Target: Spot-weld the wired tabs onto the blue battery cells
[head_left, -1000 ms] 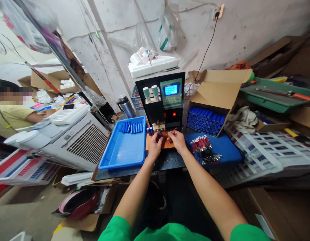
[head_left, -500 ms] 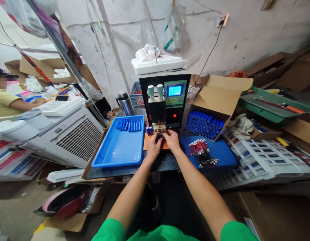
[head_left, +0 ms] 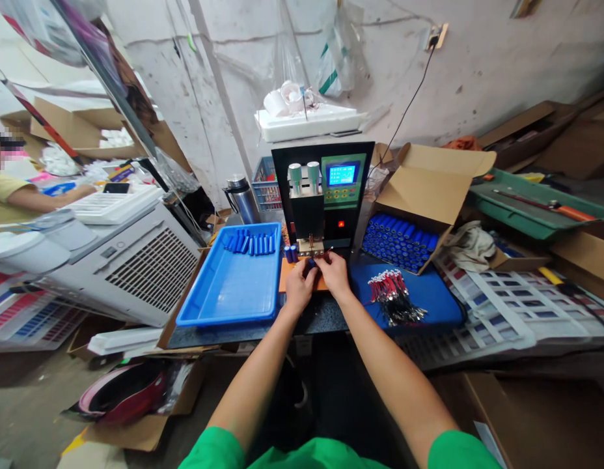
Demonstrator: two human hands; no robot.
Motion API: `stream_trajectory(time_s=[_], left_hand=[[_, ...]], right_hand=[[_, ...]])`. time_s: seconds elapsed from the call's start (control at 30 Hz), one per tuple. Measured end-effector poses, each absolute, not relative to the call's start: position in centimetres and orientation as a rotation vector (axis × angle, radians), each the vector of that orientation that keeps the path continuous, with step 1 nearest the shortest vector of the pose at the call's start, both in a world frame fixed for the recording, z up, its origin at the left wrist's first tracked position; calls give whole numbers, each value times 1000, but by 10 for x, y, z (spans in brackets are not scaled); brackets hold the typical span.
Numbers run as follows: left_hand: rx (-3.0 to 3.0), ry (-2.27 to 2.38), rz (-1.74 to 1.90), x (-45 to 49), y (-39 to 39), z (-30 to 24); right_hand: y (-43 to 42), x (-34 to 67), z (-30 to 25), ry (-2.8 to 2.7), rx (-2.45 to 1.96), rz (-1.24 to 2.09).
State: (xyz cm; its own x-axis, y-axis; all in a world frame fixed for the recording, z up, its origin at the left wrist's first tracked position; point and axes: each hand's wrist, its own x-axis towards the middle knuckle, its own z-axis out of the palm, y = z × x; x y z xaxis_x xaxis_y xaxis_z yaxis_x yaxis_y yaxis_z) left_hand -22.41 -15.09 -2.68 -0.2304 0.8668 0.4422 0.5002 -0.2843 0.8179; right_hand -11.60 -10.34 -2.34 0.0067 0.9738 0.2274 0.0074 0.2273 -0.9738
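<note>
My left hand [head_left: 301, 285] is closed on a small blue battery cell [head_left: 312, 263] under the electrodes of a black spot welder [head_left: 310, 225]. Beside it, my right hand [head_left: 334, 273] pinches a thin wire lead [head_left: 329, 251], whose end pokes out above the fingers. The fingers hide most of the cell and lead. Two blue cells [head_left: 291, 254] stand upright just left of the welding head. Both hands are over an orange board [head_left: 288, 280].
A blue tray [head_left: 228, 286] with several cells lies on the left. At right, a carton [head_left: 424, 179] holds many blue cells, and red and black wire leads [head_left: 394, 296] lie in a heap. Behind the tray stands a flask [head_left: 242, 200]. Another person's arm [head_left: 48, 198] shows far left.
My hands stay at the welding head in almost the same pose. The view shifts slightly, and the other person at far left appears nearer the edge.
</note>
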Motion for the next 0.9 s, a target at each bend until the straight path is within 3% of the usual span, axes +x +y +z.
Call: stream_trajectory(time_s=[0.9], left_hand=[[1657,1614,1504,-222,-153,-26]], right_hand=[[-109,-115,-14,-1249,-993,1100]])
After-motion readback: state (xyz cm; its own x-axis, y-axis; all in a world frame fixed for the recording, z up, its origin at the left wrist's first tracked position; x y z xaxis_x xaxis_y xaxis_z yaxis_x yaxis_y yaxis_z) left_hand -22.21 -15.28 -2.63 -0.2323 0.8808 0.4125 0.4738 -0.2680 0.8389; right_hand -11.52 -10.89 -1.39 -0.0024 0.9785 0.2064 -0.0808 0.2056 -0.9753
